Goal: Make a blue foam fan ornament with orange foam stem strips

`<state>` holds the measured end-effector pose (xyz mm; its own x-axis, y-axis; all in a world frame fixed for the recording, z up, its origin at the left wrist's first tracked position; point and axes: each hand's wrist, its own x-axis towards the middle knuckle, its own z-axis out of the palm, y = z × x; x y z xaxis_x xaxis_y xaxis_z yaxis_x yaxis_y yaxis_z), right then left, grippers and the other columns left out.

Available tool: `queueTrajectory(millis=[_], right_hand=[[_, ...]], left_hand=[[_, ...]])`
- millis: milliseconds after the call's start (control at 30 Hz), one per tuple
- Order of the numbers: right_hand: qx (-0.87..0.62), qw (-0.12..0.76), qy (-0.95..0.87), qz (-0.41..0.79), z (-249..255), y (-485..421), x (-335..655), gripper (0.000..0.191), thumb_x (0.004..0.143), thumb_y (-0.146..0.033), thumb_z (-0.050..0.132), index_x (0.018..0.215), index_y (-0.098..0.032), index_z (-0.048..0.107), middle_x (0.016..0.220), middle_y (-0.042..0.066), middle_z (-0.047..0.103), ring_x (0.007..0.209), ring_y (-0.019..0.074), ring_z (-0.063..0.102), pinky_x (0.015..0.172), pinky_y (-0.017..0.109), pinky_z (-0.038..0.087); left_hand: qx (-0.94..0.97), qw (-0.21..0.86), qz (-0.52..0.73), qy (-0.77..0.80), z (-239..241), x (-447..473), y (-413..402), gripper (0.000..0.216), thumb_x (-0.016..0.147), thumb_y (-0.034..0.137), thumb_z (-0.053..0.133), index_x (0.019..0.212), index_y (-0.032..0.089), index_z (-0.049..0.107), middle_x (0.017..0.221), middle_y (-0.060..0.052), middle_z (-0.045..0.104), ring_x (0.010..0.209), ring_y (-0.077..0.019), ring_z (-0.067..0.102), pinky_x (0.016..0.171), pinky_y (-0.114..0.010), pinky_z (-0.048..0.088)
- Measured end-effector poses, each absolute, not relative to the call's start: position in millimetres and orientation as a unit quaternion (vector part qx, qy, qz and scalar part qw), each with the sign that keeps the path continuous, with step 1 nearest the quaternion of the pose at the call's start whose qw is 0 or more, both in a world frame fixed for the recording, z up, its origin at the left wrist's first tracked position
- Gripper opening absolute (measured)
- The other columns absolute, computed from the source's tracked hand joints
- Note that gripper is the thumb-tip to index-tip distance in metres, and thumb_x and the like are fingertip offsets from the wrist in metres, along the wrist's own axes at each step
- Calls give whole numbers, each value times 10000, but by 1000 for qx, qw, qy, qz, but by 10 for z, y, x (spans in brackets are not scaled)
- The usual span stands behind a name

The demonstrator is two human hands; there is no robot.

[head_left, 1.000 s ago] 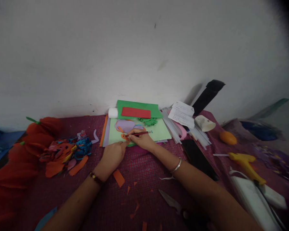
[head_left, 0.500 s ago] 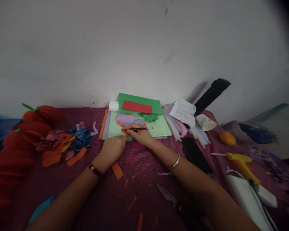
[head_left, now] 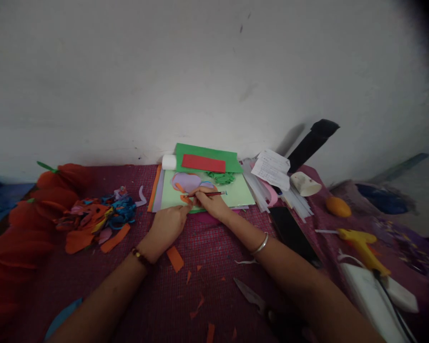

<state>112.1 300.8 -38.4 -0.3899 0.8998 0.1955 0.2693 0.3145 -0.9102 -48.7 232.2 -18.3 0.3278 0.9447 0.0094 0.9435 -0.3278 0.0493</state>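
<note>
- The right hand point(head_left: 210, 204) is holding a pencil point(head_left: 216, 193), its fingers closing narrowly around the shaft near the tip.
- The pencil is slanting low, its tip meeting a small orange piece point(head_left: 183, 198).
- The orange piece is lying on the pale green sheet point(head_left: 241, 193), just in front of a lilac cutout point(head_left: 188, 183).
- The left hand point(head_left: 167, 227) is reaching to the near edge of the orange piece, its fingertips touching there; whether they are pinching or only pressing, I cannot tell.
- Behind the cutout, a red strip point(head_left: 203, 163) is lying on a green sheet point(head_left: 207, 150), with a white roll point(head_left: 169, 162) sitting beside its left end.
- Green scraps point(head_left: 220, 178) are lying right of the cutout.
- On the table point(head_left: 203, 238), an orange strip point(head_left: 175, 259) is lying near the left wrist, and scissors point(head_left: 250, 295) are lying by the right forearm, partly hidden.
- Farther left, a colourful heap point(head_left: 93, 219) is sitting beside red-orange pumpkins point(head_left: 59, 196).
- Farther right, a cup point(head_left: 305, 184) is lying tipped, and a yellow glue gun point(head_left: 361, 244) is lying near an orange ball point(head_left: 338, 207).
</note>
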Motion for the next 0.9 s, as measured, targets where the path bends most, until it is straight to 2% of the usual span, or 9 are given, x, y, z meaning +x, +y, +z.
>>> queueTrajectory(millis=[333,700,767,900], right_hand=[[-408,366,-736,397,-300,2972,1105,292,866,-163,426,866,-188,717,713,-5,666,741,146,606,702,255,467],[-379,340,-784,355,-291,2964,1104,261,912,-251,468,1003,-242,713,1040,10,715,983,155,635,878,283,462],[-369,349,-774,377,-287,2966,1134,273,928,-300,455,1032,-233,699,979,19,715,932,160,638,829,284,476],[-366,381,-716,456,-291,2970,1196,265,919,-260,403,1009,-197,644,701,-6,654,617,139,579,593,262,463]], left_hand=[[812,29,12,583,-164,-476,2323,397,940,196,329,1242,227,585,988,-107,719,828,-247,686,676,-328,483],[814,21,23,580,-216,-481,2327,414,930,177,326,1259,215,576,947,-114,723,815,-267,687,657,-347,481],[814,21,21,580,-214,-483,2325,419,931,172,324,1266,218,571,964,-114,722,819,-263,687,660,-346,482],[819,12,24,573,-215,-496,2323,407,935,185,336,1268,231,567,982,-96,727,813,-253,689,640,-332,478]])
